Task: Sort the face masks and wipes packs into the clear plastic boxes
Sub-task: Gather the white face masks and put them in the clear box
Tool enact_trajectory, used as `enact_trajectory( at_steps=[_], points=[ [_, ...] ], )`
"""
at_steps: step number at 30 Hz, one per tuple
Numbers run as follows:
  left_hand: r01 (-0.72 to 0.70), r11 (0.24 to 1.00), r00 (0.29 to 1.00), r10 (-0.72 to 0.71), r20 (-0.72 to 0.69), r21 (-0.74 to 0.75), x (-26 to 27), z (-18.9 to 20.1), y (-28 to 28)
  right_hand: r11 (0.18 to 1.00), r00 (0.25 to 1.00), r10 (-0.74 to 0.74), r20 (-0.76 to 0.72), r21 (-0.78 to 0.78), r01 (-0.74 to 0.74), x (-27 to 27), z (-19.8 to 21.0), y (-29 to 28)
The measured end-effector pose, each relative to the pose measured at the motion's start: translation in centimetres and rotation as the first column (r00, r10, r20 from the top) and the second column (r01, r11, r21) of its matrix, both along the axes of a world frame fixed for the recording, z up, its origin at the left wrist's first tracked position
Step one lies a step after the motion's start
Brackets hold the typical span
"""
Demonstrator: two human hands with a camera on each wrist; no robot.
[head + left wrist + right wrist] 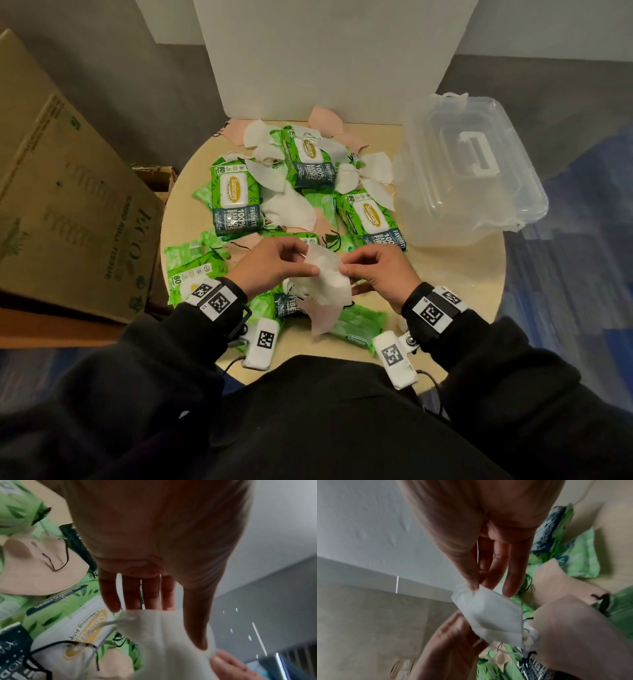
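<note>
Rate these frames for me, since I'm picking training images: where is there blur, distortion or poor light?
Head view: wide-angle bending at the edges, even light, the white mask and clear plastic box fairly sharp. Left wrist view: left hand large, shadowed and soft, wipes packs smeared. Right wrist view: right hand blurred, the mask's ribbed edge readable.

Office-like room, blue-patterned carpet tiles [575, 240], grey partition wall [548, 27], cardboard supply carton [68, 192]
</note>
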State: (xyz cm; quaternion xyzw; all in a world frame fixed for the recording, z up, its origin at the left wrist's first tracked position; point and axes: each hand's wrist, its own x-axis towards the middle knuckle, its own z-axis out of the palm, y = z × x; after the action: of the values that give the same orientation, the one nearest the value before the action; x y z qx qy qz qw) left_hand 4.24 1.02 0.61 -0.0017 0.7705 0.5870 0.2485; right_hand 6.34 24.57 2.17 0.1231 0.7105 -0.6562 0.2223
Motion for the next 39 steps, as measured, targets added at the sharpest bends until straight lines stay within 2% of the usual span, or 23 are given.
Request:
enact_trajectory(
  at_steps=[3, 5, 9, 11, 14, 17, 22, 26, 32, 39],
  points=[
    [0.214, 0.961, 0.976, -0.216, 0.008, -0.177, 0.1, -0.6, 2.0, 0.995, 0.994, -0.104, 0.026, -0.001, 0.104, 0.6, -0.3, 3.6],
    [0.215, 0.96, 0.977, -0.213, 0.03, -0.182, 0.2, -0.8, 3.7, 0.981, 0.98, -0.192, 0.054, 0.006, 0.192, 1.3, -0.7, 6.4],
    [0.097, 0.992, 0.995, -0.095, 0.034, -0.075, 0.0, -1.0, 7.6, 0.941, 0.936, -0.338, 0.102, 0.039, 0.335, 3.1, -2.1, 11.7],
    [0.08, 0.997, 0.996, -0.079, 0.035, -0.022, -0.3, -0.9, 10.0, 0.922, 0.916, -0.387, 0.108, 0.081, 0.38, 4.1, -2.7, 14.3],
    [0.148, 0.989, 0.988, -0.148, 0.041, -0.011, -0.3, -1.0, 13.9, 0.895, 0.894, -0.434, 0.108, 0.167, 0.414, 5.5, -3.7, 17.8],
    [0.222, 0.972, 0.975, -0.219, 0.043, -0.083, -0.2, -1.8, 17.6, 0.868, 0.896, -0.434, 0.089, 0.308, 0.39, 6.5, -4.8, 20.2],
    [0.306, 0.919, 0.951, -0.305, 0.045, -0.247, 0.3, -3.9, 22.3, 0.802, 0.942, -0.333, 0.047, 0.54, 0.257, 6.4, -7.2, 22.3],
    [0.333, 0.872, 0.94, -0.337, 0.056, -0.359, 0.5, -5.0, 24.1, 0.73, 0.973, -0.228, 0.02, 0.665, 0.158, 5.6, -8.5, 22.9],
    [0.329, 0.81, 0.937, -0.342, 0.063, -0.486, 0.8, -5.9, 25.0, 0.627, 0.996, -0.025, 0.089, 0.777, -0.054, 5.5, -9.1, 23.1],
    [0.323, 0.775, 0.936, -0.346, 0.063, -0.544, 0.8, -6.3, 24.9, 0.494, 0.973, 0.214, 0.08, 0.851, -0.178, 5.1, -8.9, 22.6]
  ],
)
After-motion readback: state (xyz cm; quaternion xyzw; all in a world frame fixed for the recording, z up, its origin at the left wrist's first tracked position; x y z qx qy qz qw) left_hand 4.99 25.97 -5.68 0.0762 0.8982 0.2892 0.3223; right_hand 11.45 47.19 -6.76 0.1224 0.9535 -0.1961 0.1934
